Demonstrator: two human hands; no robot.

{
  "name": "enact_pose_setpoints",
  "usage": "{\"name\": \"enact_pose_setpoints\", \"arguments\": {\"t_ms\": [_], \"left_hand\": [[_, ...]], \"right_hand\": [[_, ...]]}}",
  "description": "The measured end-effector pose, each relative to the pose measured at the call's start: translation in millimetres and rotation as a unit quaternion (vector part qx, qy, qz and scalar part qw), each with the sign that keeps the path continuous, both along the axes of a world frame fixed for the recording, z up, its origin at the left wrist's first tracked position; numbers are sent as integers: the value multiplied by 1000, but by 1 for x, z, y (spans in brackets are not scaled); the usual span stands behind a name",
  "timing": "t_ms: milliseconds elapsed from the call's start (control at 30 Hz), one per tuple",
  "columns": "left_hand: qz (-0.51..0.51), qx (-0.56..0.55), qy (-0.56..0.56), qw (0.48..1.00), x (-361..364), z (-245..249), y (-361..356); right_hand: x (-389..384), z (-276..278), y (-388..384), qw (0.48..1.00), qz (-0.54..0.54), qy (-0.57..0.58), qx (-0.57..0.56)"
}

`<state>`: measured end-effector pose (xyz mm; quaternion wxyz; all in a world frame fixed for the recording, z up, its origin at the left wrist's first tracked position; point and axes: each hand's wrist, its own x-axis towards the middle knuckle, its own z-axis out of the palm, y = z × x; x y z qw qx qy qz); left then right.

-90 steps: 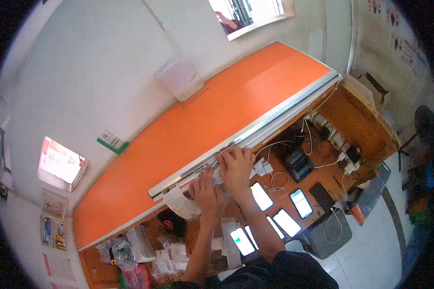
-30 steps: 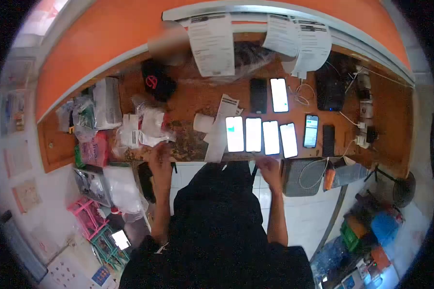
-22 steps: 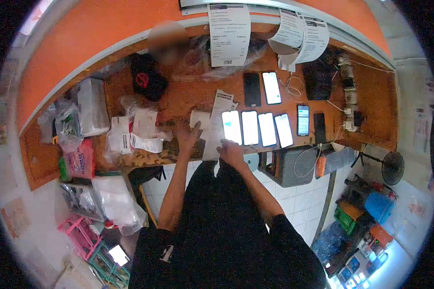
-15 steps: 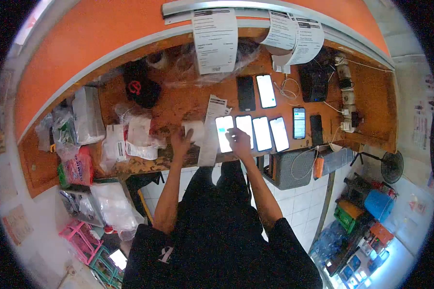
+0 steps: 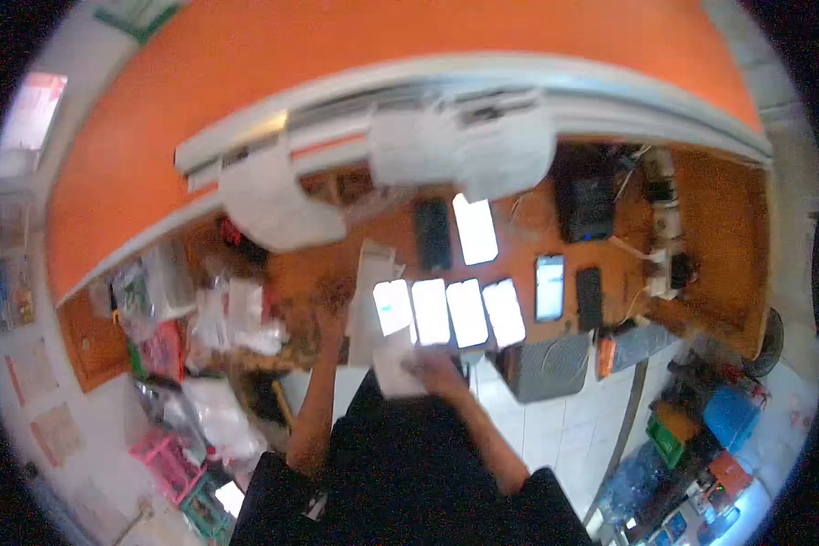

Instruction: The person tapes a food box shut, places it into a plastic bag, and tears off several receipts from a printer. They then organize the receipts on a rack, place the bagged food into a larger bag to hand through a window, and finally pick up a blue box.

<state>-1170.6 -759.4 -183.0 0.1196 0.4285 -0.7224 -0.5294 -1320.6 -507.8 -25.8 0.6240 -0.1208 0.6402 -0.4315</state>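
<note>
Right hand point(image 5: 435, 371) has shifted from over the leftmost lit phone point(image 5: 392, 304) to the desk point(image 5: 308, 266) edge; white slip point(image 5: 395, 369) now with it.
Right-hand grip: fingers closed on the slip's right side, some motion blur; slip lies just below that phone in view, lower part out past the edge. Left hand point(image 5: 331, 320) is blurred, just left of the long receipt point(image 5: 369, 271); finger spread and any hold cannot be told. Three more lit phones point(image 5: 467, 312) continue the row rightward; behind it, a dark phone point(image 5: 432, 235) stands beside another lit phone point(image 5: 476, 231), both lying flat.
</note>
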Motion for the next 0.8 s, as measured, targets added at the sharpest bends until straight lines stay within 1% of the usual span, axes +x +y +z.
{"name": "enact_pose_setpoints", "arguments": {"t_ms": [33, 67, 100, 133, 167, 200, 233, 267, 300, 333, 367, 400, 433, 467, 500, 567, 600, 633, 700, 733, 800], "left_hand": [[-79, -57, -171, 980, -20, -6, -8], [-126, -99, -260, 952, -57, 21, -3], [-178, -142, -343, 911, -95, 51, 2], [-132, -184, -143, 963, -70, -3, 6], [-126, -161, -114, 972, -69, -9, 6], [-117, -125, -111, 979, -81, -1, 7], [-107, -97, -117, 983, -87, 7, 9], [-96, -74, -119, 986, -89, 14, 11], [-86, -56, -123, 987, -91, 21, 14], [-76, -41, -124, 989, -96, 27, 17], [-66, -29, -127, 989, -100, 33, 19], [-55, -18, -130, 990, -102, 37, 22], [-44, -5, -135, 990, -103, 41, 25], [-32, 7, -140, 990, -104, 43, 29], [-24, 12, -141, 990, -108, 45, 27], [0, 39, -149, 988, -107, 50, 32], [9, 45, -148, 988, -110, 53, 31], [20, 52, -148, 987, -110, 55, 30], [38, 66, -145, 986, -112, 59, 28], [46, 72, -141, 986, -111, 61, 28], [66, 83, -131, 986, -111, 63, 25]], "right_hand": [[0, -1, 10, 987, 117, 100, 47], [8, -15, 20, 991, 57, 117, -2], [15, -30, 30, 989, 2, 135, -55], [21, -44, 41, 981, -47, 155, -108], [42, -92, 49, 985, 2, 159, -63], [42, -92, 50, 973, -117, 145, -139], [36, -101, 51, 966, -31, 205, -157], [35, -100, 49, 983, -72, 105, -130], [34, -105, 44, 987, -44, 107, -110], [31, -104, 38, 992, -67, 62, -88], [45, -124, 35, 980, -126, 111, -111], [36, -123, 29, 983, -96, 103, -119], [26, -111, 27, 986, -67, 94, -125], [14, -99, 29, 993, -71, 41, -91], [7, -93, 31, 992, -76, 41, -92], [-5, -82, 35, 984, -122, -9, -126], [-13, -65, 38, 975, -159, 5, -154], [-11, -74, 38, 975, -158, 4, -154], [2, -104, 35, 970, -171, 56, -161], [8, -116, 34, 970, -170, 57, -162], [13, -128, 33, 961, -208, 2, -184]]}}
